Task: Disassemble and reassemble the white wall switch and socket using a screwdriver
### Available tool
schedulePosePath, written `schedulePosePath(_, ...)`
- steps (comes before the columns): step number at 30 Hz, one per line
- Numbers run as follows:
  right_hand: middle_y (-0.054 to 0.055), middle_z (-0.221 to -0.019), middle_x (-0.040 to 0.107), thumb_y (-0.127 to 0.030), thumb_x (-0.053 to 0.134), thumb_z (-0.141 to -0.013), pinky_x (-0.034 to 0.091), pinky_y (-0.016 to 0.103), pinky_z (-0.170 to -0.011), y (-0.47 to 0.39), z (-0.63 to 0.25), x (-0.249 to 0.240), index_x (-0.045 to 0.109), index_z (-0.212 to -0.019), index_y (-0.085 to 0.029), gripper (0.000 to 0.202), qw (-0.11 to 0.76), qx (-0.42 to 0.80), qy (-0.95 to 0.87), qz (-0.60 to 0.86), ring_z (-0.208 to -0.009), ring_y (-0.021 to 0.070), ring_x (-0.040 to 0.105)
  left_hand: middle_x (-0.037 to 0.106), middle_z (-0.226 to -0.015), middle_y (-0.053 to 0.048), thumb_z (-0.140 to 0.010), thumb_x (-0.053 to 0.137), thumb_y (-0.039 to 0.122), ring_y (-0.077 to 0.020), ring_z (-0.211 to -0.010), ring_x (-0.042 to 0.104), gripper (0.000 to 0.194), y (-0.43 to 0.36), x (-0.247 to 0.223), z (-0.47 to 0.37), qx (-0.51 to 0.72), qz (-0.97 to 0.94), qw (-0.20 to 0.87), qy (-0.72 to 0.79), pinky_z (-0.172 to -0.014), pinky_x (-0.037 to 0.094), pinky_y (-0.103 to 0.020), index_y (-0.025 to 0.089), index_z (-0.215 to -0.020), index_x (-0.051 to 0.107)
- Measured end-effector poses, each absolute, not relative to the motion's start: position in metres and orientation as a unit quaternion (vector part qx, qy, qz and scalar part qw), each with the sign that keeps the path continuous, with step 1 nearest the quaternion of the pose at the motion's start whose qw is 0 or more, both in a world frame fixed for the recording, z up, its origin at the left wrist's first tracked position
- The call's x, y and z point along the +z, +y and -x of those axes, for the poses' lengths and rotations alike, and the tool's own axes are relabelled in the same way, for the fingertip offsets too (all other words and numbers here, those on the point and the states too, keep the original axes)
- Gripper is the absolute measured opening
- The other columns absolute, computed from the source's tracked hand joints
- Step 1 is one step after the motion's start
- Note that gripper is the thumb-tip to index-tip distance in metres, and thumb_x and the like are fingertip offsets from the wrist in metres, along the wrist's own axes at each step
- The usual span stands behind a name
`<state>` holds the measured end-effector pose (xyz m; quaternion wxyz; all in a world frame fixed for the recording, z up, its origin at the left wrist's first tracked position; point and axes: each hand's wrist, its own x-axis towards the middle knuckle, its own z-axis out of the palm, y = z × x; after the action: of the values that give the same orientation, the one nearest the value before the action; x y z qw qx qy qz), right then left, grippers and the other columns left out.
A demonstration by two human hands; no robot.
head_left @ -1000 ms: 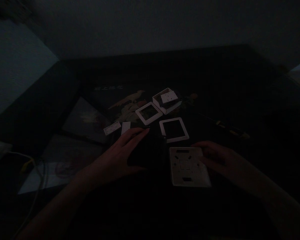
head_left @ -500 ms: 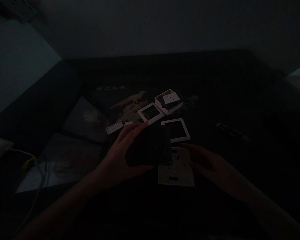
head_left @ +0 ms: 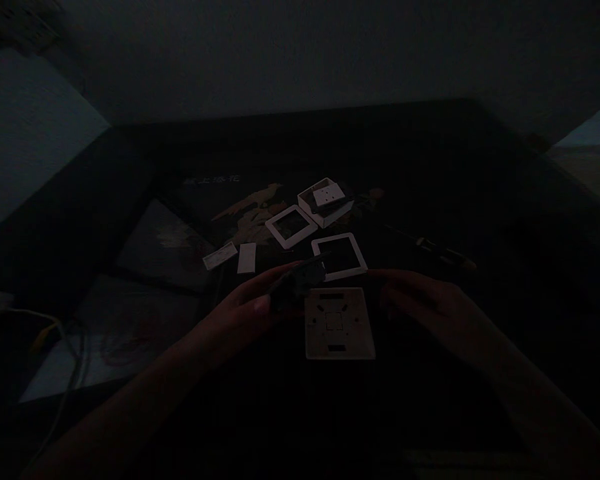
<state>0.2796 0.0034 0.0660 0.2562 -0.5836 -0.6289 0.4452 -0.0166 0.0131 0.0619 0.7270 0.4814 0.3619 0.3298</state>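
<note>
My left hand (head_left: 253, 303) grips a dark, flat part (head_left: 296, 283), tilted so that its edge shows; the dim light hides its exact kind. Just to the right of that part, on the dark table, lies a square white plate (head_left: 340, 343) with slots and small holes, like a wall-socket back. My right hand (head_left: 425, 300) hovers past the plate's right side, its index finger stretched out and nothing visible in it. Beyond the hands is a white square frame (head_left: 351, 272), partly covered by the dark part.
Farther back are a second white frame (head_left: 306, 235) and an open white box (head_left: 337, 216) holding a socket insert (head_left: 329, 194). Two small white pieces, a rimmed one (head_left: 220, 256) and a plain one (head_left: 247, 258), lie left. A screwdriver (head_left: 445, 253) rests right; a cable (head_left: 70, 343) runs at left.
My left hand has tipped the dark part from broad face to edge-on and drawn it off the white plate, which now shows fully. The view has shifted slightly.
</note>
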Motion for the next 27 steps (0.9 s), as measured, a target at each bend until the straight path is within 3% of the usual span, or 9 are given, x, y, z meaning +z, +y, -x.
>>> schedulePosePath(3, 0.006, -0.106, 0.078, -0.037, 0.053, -0.093, 0.061, 0.036, -0.077, 0.001, -0.276, 0.066, 0.07, -0.12, -0.023, 0.035, 0.25, 0.45, -0.647, 0.563, -0.091, 0.0231, 0.075, 0.058, -0.144, -0.014, -0.082, 0.056, 0.075, -0.0392, -0.133, 0.054, 0.078, 0.014, 0.063, 0.013, 0.299, -0.495, 0.73, 0.365, -0.102, 0.053, -0.052, 0.02, -0.139, 0.054)
schedulePosePath(8, 0.006, -0.113, 0.077, -0.036, 0.054, -0.092, 0.061, 0.038, -0.084, 0.0, -0.275, 0.064, 0.072, -0.117, -0.024, 0.032, 0.247, 0.447, -0.66, 0.551, -0.098, 0.024, 0.074, 0.06, -0.143, -0.009, -0.084, 0.042, 0.082, -0.0349, -0.133, 0.055, 0.077, 0.013, 0.056, 0.015, 0.261, -0.514, 0.726, 0.374, -0.103, 0.052, -0.05, 0.025, -0.135, 0.058)
schedulePosePath(14, 0.005, -0.101, 0.079, -0.035, 0.054, -0.091, 0.061, 0.038, -0.079, 0.0, -0.275, 0.071, 0.074, -0.109, -0.026, 0.029, 0.262, 0.415, -0.659, 0.57, -0.086, 0.0227, 0.074, 0.059, -0.143, -0.013, -0.09, 0.052, 0.068, -0.0377, -0.133, 0.053, 0.064, 0.009, 0.047, 0.022, 0.286, -0.49, 0.757, 0.325, -0.107, 0.048, -0.053, 0.022, -0.134, 0.059)
schedulePosePath(17, 0.004, -0.092, 0.078, -0.033, 0.058, -0.09, 0.061, 0.037, -0.078, -0.002, -0.273, 0.076, 0.075, -0.098, -0.026, 0.021, 0.298, 0.405, -0.656, 0.564, -0.082, 0.0219, 0.073, 0.055, -0.147, -0.011, -0.087, 0.063, 0.061, -0.0376, -0.134, 0.052, 0.066, 0.005, 0.061, 0.015, 0.289, -0.516, 0.727, 0.349, -0.11, 0.045, -0.053, 0.025, -0.142, 0.051)
schedulePosePath(20, 0.003, -0.095, 0.074, -0.032, 0.067, -0.086, 0.062, 0.034, -0.077, -0.006, -0.271, 0.075, 0.073, -0.097, -0.027, 0.013, 0.356, 0.405, -0.665, 0.517, -0.085, 0.0201, 0.072, 0.045, -0.154, -0.009, -0.085, 0.072, 0.049, -0.0347, -0.141, 0.043, 0.07, -0.001, 0.073, 0.004, 0.287, -0.627, 0.592, 0.417, -0.117, 0.037, -0.051, 0.03, -0.147, 0.045)
schedulePosePath(23, 0.005, -0.124, 0.064, -0.04, 0.076, -0.082, 0.061, 0.033, -0.084, -0.009, -0.271, 0.068, 0.065, -0.119, -0.031, 0.04, 0.39, 0.39, -0.697, 0.458, -0.108, 0.0228, 0.068, 0.036, -0.155, -0.011, -0.079, 0.079, 0.041, -0.0348, -0.142, 0.04, 0.085, -0.007, 0.067, -0.006, 0.254, -0.746, 0.416, 0.454, -0.116, 0.039, -0.052, 0.032, -0.151, 0.036)
schedulePosePath(25, 0.007, -0.137, 0.055, -0.044, 0.08, -0.078, 0.058, 0.038, -0.095, -0.011, -0.271, 0.062, 0.057, -0.13, -0.032, 0.057, 0.368, 0.359, -0.737, 0.439, -0.123, 0.026, 0.06, 0.035, -0.153, -0.011, -0.077, 0.082, 0.035, -0.0345, -0.139, 0.043, 0.095, -0.011, 0.056, -0.011, 0.232, -0.793, 0.331, 0.456, -0.113, 0.043, -0.053, 0.035, -0.154, 0.026)
schedulePosePath(27, 0.008, -0.141, 0.053, -0.04, 0.079, -0.08, 0.053, 0.041, -0.104, -0.013, -0.27, 0.059, 0.051, -0.134, -0.031, 0.061, 0.331, 0.328, -0.774, 0.429, -0.129, 0.026, 0.056, 0.036, -0.151, -0.01, -0.076, 0.083, 0.031, -0.0336, -0.136, 0.045, 0.102, -0.014, 0.046, -0.012, 0.232, -0.813, 0.281, 0.453, -0.111, 0.046, -0.053, 0.039, -0.155, 0.018)
